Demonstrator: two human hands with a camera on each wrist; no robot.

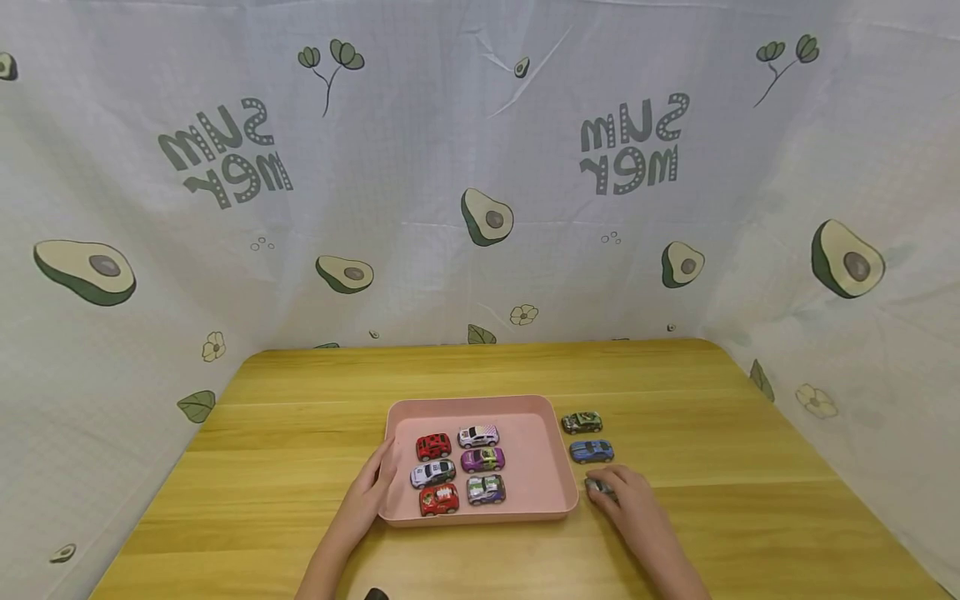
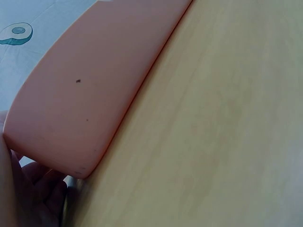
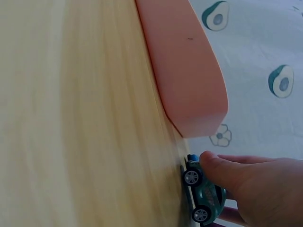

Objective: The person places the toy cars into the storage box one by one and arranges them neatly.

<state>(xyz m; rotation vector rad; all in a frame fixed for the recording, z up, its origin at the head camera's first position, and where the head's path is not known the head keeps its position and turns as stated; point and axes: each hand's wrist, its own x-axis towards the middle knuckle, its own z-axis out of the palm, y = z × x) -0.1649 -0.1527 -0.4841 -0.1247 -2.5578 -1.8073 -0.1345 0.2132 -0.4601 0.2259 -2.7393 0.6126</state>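
A pink tray (image 1: 525, 508) holds several small toy cars, among them a red car with black spots (image 1: 433, 447) and a purple car (image 1: 482, 459). At its left side my left hand (image 1: 369, 487) grips the wall, thumb at the rim and fingers against the outside. My right hand (image 1: 630, 497), just off the tray's right front corner, pinches a dark green toy car (image 3: 206, 194) between thumb and fingers. That car's wheels face the table in the right wrist view; the hand covers part of its body.
Right of the tray, a blue toy car (image 1: 592, 451) and a green patterned toy car (image 1: 581, 422) stand on the wooden table (image 1: 315, 433). A white cloth (image 1: 420, 150) printed with avocados hangs behind and at both sides. A small black object (image 1: 377, 594) shows at the bottom edge.
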